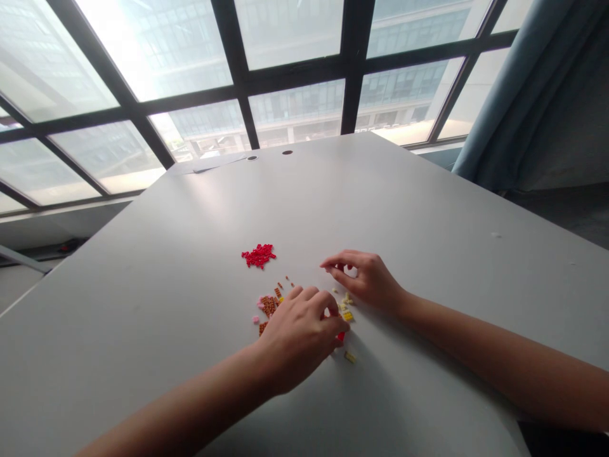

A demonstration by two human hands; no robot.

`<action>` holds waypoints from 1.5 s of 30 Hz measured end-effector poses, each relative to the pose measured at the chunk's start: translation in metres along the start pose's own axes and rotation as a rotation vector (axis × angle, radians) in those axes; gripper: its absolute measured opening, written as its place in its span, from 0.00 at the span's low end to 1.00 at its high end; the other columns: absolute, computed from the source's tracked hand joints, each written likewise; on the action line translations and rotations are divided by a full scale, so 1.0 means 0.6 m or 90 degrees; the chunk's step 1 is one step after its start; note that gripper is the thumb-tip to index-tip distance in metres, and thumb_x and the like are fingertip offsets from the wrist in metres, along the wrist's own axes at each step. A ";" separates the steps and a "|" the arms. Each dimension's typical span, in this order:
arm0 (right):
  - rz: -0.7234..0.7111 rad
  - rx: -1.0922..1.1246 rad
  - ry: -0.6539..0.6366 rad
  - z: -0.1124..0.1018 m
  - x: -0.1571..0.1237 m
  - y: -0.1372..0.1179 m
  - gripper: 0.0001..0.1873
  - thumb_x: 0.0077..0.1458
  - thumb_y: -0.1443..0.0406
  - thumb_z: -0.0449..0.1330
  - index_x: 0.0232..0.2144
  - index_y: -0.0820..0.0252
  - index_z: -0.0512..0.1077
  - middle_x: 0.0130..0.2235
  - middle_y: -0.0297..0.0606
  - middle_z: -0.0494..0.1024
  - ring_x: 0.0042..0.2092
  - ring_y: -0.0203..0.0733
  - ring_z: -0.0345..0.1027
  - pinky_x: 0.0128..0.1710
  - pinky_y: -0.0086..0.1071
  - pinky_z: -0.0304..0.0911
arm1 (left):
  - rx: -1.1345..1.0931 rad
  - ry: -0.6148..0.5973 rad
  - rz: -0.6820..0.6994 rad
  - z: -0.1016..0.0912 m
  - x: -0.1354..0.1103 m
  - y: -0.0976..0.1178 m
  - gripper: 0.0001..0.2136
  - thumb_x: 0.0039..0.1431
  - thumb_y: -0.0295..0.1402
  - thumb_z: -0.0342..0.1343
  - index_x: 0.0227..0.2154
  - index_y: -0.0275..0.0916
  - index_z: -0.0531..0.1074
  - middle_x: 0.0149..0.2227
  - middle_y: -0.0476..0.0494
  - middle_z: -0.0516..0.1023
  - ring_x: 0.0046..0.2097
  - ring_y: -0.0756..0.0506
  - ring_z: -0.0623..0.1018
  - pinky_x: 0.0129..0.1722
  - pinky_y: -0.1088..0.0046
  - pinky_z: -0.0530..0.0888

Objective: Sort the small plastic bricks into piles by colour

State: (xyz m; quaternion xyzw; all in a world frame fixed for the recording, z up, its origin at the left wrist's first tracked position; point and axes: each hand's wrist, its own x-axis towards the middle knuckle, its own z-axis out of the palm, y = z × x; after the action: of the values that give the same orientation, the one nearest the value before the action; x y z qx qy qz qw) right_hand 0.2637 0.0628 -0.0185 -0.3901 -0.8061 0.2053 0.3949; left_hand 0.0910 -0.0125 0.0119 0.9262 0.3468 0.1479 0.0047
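Head view. Two bare hands work over a white table (143,285) below a dark-framed window (295,76). The left hand (297,339) arches fingers-down over a red plastic brick (340,336), partly hiding it; whether the fingers clamp this brick cannot be told. The right hand (366,279), well apart from nothing but just beside the left, is loosely curled, thumb and fingers separated, with nothing visible in its grasp; it is nearest a small cluster of cream bricks (347,299). Up and left of the hands lie a heap of red pieces (259,256) and a patch of orange bricks (269,306) with a pink piece (259,303). A yellow brick (347,315) and a tan brick (350,357) lie by the left hand's fingers. All pieces appear light, stiff and small, best taken by opposite edges between fingertip and thumb. Counted: two hands; one each of the yellow, tan, pink and loose red pieces; the heaped red and orange pieces are too crowded to count.
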 end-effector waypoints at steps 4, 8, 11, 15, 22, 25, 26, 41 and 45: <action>-0.001 0.000 0.005 0.001 -0.001 0.000 0.08 0.54 0.69 0.57 0.34 0.59 0.77 0.32 0.35 0.79 0.30 0.34 0.69 0.31 0.27 0.63 | 0.133 0.072 0.131 0.010 -0.004 0.003 0.08 0.63 0.28 0.49 0.31 0.36 0.72 0.29 0.46 0.71 0.32 0.46 0.67 0.30 0.68 0.59; 0.000 -0.008 0.007 0.001 -0.002 0.000 0.08 0.54 0.69 0.57 0.34 0.58 0.77 0.32 0.35 0.79 0.30 0.34 0.69 0.30 0.27 0.63 | 0.219 0.083 0.213 0.008 -0.003 0.006 0.07 0.61 0.24 0.47 0.29 0.32 0.70 0.28 0.44 0.68 0.31 0.46 0.67 0.30 0.66 0.58; -0.002 -0.010 0.007 0.001 -0.002 0.001 0.08 0.54 0.69 0.57 0.34 0.58 0.77 0.32 0.35 0.79 0.30 0.34 0.69 0.30 0.27 0.63 | 0.249 0.089 0.240 0.004 0.000 0.007 0.08 0.59 0.23 0.47 0.27 0.32 0.69 0.27 0.43 0.68 0.30 0.45 0.66 0.30 0.66 0.57; 0.000 -0.010 0.006 0.000 -0.001 0.000 0.08 0.54 0.69 0.57 0.34 0.58 0.77 0.32 0.35 0.79 0.31 0.35 0.70 0.31 0.27 0.63 | 0.232 0.101 0.226 0.007 0.008 0.006 0.09 0.59 0.23 0.46 0.25 0.34 0.67 0.25 0.45 0.67 0.28 0.46 0.65 0.29 0.67 0.56; 0.007 -0.007 0.003 0.000 -0.001 -0.002 0.08 0.54 0.68 0.57 0.34 0.58 0.77 0.33 0.35 0.80 0.30 0.35 0.69 0.31 0.28 0.64 | 0.143 0.058 0.143 0.012 0.009 0.001 0.11 0.63 0.24 0.44 0.26 0.36 0.67 0.26 0.46 0.71 0.30 0.47 0.68 0.31 0.68 0.58; 0.007 -0.006 0.004 0.000 -0.001 -0.002 0.08 0.54 0.68 0.57 0.34 0.58 0.77 0.33 0.35 0.80 0.30 0.35 0.70 0.32 0.28 0.64 | 0.102 0.069 0.111 0.004 0.006 -0.003 0.11 0.64 0.25 0.44 0.30 0.36 0.70 0.29 0.46 0.74 0.31 0.48 0.69 0.32 0.68 0.60; 0.008 -0.006 0.003 0.000 -0.001 -0.001 0.08 0.54 0.68 0.57 0.34 0.58 0.77 0.32 0.35 0.80 0.30 0.35 0.70 0.32 0.28 0.64 | 0.093 0.085 0.098 -0.001 0.004 -0.007 0.10 0.64 0.25 0.44 0.32 0.37 0.70 0.31 0.46 0.76 0.32 0.48 0.70 0.32 0.69 0.60; 0.006 -0.009 -0.006 -0.001 0.000 0.002 0.08 0.53 0.69 0.57 0.33 0.58 0.77 0.31 0.35 0.79 0.29 0.34 0.68 0.30 0.27 0.62 | 0.176 0.175 -0.301 -0.013 -0.033 -0.183 0.04 0.57 0.30 0.56 0.29 0.42 0.75 0.33 0.48 0.81 0.38 0.43 0.77 0.41 0.65 0.64; 0.007 -0.015 -0.007 -0.002 0.000 0.002 0.08 0.53 0.68 0.57 0.34 0.58 0.77 0.31 0.35 0.80 0.28 0.34 0.68 0.30 0.27 0.62 | 0.065 0.196 -0.274 -0.019 -0.024 -0.152 0.02 0.54 0.34 0.60 0.30 0.43 0.76 0.37 0.47 0.80 0.42 0.43 0.76 0.44 0.64 0.65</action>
State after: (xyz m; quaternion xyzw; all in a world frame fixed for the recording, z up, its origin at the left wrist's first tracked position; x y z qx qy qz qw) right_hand 0.2651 0.0632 -0.0186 -0.3981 -0.8085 0.1997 0.3846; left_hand 0.0189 0.0462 0.0088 0.7969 0.5392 0.2650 -0.0635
